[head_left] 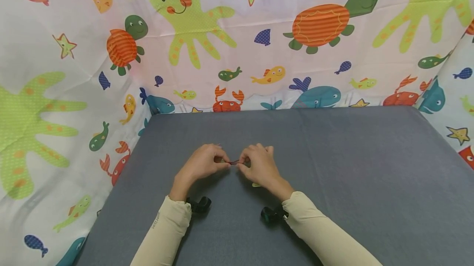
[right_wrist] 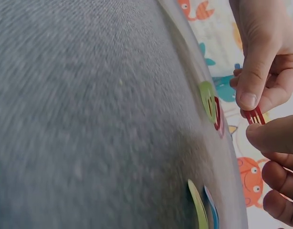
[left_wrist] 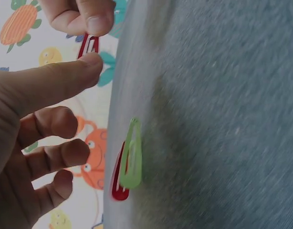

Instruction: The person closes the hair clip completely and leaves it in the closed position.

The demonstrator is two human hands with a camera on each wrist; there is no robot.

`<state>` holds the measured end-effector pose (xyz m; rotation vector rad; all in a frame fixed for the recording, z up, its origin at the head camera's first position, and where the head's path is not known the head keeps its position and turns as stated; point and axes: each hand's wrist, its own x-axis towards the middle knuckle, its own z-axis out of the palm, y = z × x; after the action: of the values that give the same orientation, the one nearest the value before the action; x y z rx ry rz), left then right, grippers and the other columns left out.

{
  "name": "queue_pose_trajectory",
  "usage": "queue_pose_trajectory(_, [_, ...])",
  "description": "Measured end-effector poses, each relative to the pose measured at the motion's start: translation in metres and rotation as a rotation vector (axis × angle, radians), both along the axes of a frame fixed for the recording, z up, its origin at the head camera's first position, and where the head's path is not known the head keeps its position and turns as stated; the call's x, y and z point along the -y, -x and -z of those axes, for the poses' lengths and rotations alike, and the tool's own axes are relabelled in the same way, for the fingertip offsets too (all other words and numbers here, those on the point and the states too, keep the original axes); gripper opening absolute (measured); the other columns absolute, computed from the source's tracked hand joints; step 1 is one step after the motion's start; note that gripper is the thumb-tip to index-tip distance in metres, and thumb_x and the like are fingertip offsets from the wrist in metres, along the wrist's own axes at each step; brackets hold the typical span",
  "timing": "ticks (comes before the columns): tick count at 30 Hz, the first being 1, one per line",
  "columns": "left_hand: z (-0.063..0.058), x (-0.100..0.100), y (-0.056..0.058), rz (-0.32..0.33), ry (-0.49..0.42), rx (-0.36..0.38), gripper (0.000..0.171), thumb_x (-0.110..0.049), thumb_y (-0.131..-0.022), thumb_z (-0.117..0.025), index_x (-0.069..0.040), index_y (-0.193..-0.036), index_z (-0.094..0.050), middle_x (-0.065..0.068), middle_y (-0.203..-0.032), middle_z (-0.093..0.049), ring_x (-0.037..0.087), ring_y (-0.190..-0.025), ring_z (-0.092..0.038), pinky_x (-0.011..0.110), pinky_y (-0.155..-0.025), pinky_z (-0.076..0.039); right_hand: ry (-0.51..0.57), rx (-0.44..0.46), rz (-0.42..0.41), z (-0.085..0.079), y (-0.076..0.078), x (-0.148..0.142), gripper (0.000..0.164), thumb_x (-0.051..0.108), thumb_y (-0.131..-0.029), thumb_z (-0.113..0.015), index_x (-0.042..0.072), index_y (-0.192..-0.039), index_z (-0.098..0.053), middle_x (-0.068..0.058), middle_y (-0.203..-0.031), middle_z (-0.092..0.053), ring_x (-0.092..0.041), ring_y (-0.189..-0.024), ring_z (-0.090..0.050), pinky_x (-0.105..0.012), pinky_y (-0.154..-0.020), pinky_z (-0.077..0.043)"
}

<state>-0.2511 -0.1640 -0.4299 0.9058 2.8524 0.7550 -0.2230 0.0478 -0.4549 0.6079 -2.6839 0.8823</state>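
Observation:
Between the two hands is a red snap hair clip [head_left: 234, 162], its slotted frame showing in the right wrist view. My left hand [head_left: 203, 161] pinches one end with thumb and fingertips. At the other end, my right hand [head_left: 259, 164] pinches it the same way. In the left wrist view, the left hand's other fingers [left_wrist: 65, 153] are loosely bent below the thumb. A green hair clip [left_wrist: 131, 164] lies on the table near the left hand, overlapping another red clip [left_wrist: 119, 186]. The fingertips cover both ends of the held clip.
On the grey tabletop [head_left: 352, 175], a yellow-green clip [right_wrist: 199, 207] and a blue clip [right_wrist: 212, 207] lie near the right hand. A cloth [head_left: 237, 56] with sea animals hangs behind and at the sides. Black wrist cameras [head_left: 200, 205] sit below both wrists.

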Motion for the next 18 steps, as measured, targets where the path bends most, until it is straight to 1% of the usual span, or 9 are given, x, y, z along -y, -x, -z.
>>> queue_pose_trajectory(1, [0.000,-0.002,0.000,0.002,-0.005,-0.010,0.004,-0.020,-0.087,-0.082,-0.019,-0.090,-0.082,-0.009,-0.084,-0.074,0.019,-0.096,-0.068,0.042,-0.099,-0.052,0.004,-0.001,0.004,0.000,0.000,-0.002,0.020,0.025,-0.083,-0.085,0.023,-0.075,-0.067,0.007,-0.079,-0.062,-0.015,-0.079,-0.049,-0.049,-0.086,-0.030])
queue_pose_trajectory(3, [0.001,-0.006,-0.001,0.001,-0.009,-0.028,0.004,-0.020,-0.087,-0.082,-0.020,-0.091,-0.082,-0.009,-0.084,-0.073,0.015,-0.084,-0.063,0.038,-0.087,-0.052,0.012,-0.003,0.012,0.000,0.000,-0.007,0.020,0.026,-0.083,-0.085,0.023,-0.075,-0.067,0.007,-0.080,-0.063,-0.015,-0.079,-0.050,-0.049,-0.087,-0.030])
queue_pose_trajectory(5, [0.002,-0.010,-0.002,0.001,-0.016,-0.044,0.005,-0.021,-0.087,-0.082,-0.021,-0.092,-0.082,-0.010,-0.083,-0.071,0.013,-0.080,-0.058,0.033,-0.075,-0.048,0.023,-0.007,0.018,0.000,0.000,-0.011,0.020,0.025,-0.083,-0.086,0.022,-0.076,-0.067,0.006,-0.081,-0.063,-0.015,-0.080,-0.050,-0.050,-0.087,-0.030])
queue_pose_trajectory(7, [0.003,-0.013,-0.004,0.002,-0.022,-0.059,0.005,-0.022,-0.087,-0.082,-0.022,-0.092,-0.082,-0.011,-0.082,-0.070,0.011,-0.076,-0.055,0.030,-0.071,-0.044,0.036,-0.010,0.021,0.001,-0.001,-0.015,0.020,0.025,-0.083,-0.086,0.022,-0.076,-0.067,0.005,-0.081,-0.064,-0.015,-0.080,-0.051,-0.050,-0.088,-0.030])
queue_pose_trajectory(9, [0.004,-0.015,-0.005,0.010,-0.031,-0.079,0.005,-0.022,-0.087,-0.082,-0.022,-0.092,-0.082,-0.011,-0.081,-0.069,0.009,-0.075,-0.054,0.029,-0.070,-0.043,0.051,-0.015,0.019,0.002,-0.002,-0.019,0.020,0.024,-0.082,-0.086,0.021,-0.077,-0.067,0.004,-0.081,-0.064,-0.015,-0.080,-0.051,-0.050,-0.088,-0.030])
queue_pose_trajectory(11, [0.006,-0.018,-0.006,0.016,-0.037,-0.102,0.005,-0.022,-0.087,-0.082,-0.022,-0.092,-0.082,-0.011,-0.079,-0.068,0.009,-0.074,-0.052,0.031,-0.072,-0.042,0.063,-0.026,0.016,0.003,-0.003,-0.022,0.019,0.023,-0.082,-0.086,0.021,-0.077,-0.067,0.002,-0.081,-0.065,-0.015,-0.079,-0.050,-0.051,-0.088,-0.030])
queue_pose_trajectory(14, [0.008,-0.023,-0.008,0.012,-0.045,-0.147,0.004,-0.022,-0.086,-0.083,-0.023,-0.090,-0.082,-0.012,-0.077,-0.067,0.007,-0.075,-0.051,0.036,-0.077,-0.040,0.080,-0.038,0.009,0.004,-0.004,-0.027,0.018,0.023,-0.083,-0.085,0.021,-0.079,-0.069,0.002,-0.082,-0.065,-0.014,-0.078,-0.050,-0.050,-0.087,-0.030])
queue_pose_trajectory(16, [0.009,-0.027,-0.008,0.004,-0.043,-0.179,0.004,-0.024,-0.086,-0.083,-0.024,-0.090,-0.082,-0.012,-0.076,-0.066,0.008,-0.075,-0.051,0.037,-0.078,-0.037,0.089,-0.048,0.008,0.004,-0.004,-0.031,0.016,0.022,-0.084,-0.085,0.020,-0.080,-0.069,0.002,-0.082,-0.065,-0.014,-0.078,-0.049,-0.050,-0.086,-0.030])
queue_pose_trajectory(18, [0.009,-0.030,-0.009,-0.007,-0.040,-0.210,0.003,-0.025,-0.086,-0.083,-0.025,-0.089,-0.082,-0.013,-0.076,-0.067,0.007,-0.075,-0.052,0.036,-0.076,-0.035,0.096,-0.050,0.008,0.005,-0.004,-0.034,0.015,0.022,-0.084,-0.084,0.020,-0.082,-0.070,0.003,-0.082,-0.066,-0.014,-0.079,-0.049,-0.049,-0.086,-0.029])
